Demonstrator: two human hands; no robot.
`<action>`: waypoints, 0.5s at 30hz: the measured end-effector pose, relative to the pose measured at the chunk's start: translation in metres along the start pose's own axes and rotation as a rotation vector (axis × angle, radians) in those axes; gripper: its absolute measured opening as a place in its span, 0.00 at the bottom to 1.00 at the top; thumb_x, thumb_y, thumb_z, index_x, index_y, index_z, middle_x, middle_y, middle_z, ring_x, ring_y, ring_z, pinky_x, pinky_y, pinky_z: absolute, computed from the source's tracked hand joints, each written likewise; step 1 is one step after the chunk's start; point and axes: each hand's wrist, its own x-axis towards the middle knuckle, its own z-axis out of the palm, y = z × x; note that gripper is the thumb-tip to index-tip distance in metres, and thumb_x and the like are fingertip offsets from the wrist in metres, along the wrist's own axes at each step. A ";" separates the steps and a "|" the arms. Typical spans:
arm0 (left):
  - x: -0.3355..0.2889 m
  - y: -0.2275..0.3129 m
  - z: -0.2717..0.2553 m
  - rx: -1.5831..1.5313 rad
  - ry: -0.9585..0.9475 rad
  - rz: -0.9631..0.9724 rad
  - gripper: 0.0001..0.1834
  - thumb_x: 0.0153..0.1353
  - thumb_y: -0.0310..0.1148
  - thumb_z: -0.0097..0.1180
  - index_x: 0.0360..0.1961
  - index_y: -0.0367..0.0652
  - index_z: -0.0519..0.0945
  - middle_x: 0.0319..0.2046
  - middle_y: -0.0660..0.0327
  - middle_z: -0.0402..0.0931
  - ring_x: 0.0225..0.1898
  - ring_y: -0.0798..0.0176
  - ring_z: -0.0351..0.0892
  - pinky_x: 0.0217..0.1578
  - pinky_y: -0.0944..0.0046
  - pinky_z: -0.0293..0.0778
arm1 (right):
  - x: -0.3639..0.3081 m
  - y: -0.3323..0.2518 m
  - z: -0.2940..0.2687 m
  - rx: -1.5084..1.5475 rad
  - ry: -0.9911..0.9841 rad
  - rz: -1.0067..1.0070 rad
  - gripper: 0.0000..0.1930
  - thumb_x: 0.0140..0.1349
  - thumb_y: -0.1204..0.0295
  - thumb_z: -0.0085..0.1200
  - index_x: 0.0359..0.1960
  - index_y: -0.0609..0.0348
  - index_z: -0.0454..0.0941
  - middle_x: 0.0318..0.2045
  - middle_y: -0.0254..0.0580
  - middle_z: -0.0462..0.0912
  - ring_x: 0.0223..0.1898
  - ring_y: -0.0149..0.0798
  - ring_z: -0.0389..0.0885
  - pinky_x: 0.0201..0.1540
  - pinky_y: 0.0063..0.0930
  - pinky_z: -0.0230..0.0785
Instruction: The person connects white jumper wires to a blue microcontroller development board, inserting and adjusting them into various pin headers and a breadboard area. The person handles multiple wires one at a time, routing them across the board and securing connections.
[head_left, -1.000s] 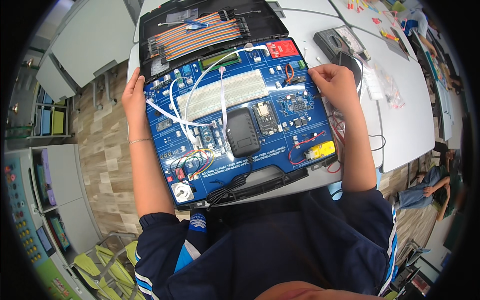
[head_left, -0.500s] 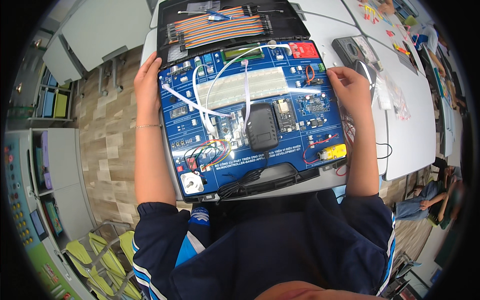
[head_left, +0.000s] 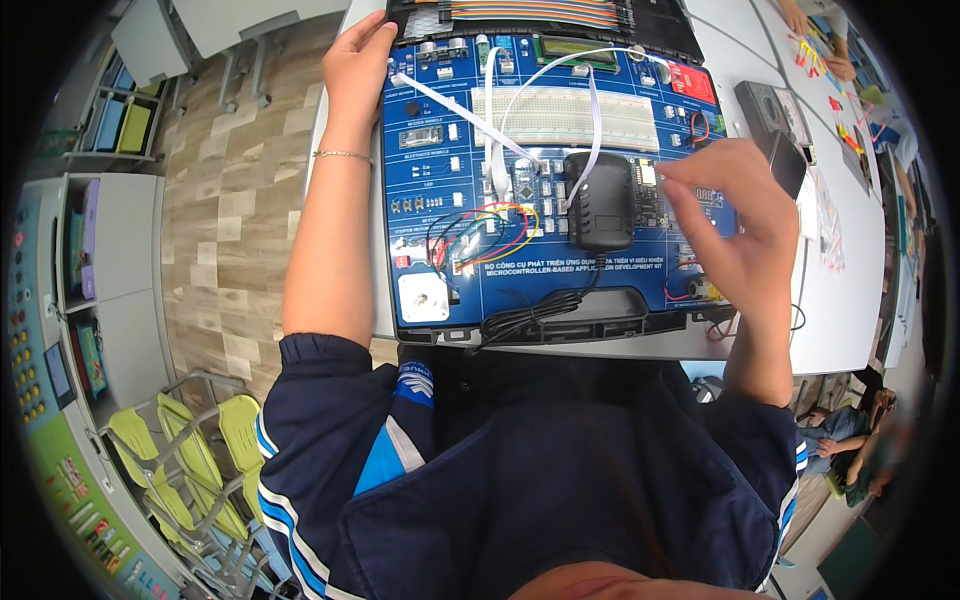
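On the white table (head_left: 840, 310), the blue kit board (head_left: 430, 172) is still touched at its upper left edge by the left hand (head_left: 358, 68), fingers close together, while the right hand (head_left: 745, 215), shifted inward off the right edge, is curled above, any pinch impossible to tell.

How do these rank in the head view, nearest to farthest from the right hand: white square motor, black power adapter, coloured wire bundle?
From the right hand:
1. Black power adapter, just left of the fingertips.
2. Coloured wire bundle, left of the adapter.
3. White square motor, at the blue board's near-left corner.
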 end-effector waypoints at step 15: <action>0.018 -0.025 -0.009 0.003 -0.033 0.020 0.21 0.64 0.29 0.64 0.57 0.33 0.81 0.48 0.55 0.84 0.46 0.69 0.83 0.47 0.70 0.77 | 0.037 -0.022 0.050 0.056 -0.198 -0.172 0.08 0.50 0.76 0.69 0.33 0.51 0.87 0.28 0.31 0.76 0.35 0.39 0.73 0.42 0.35 0.63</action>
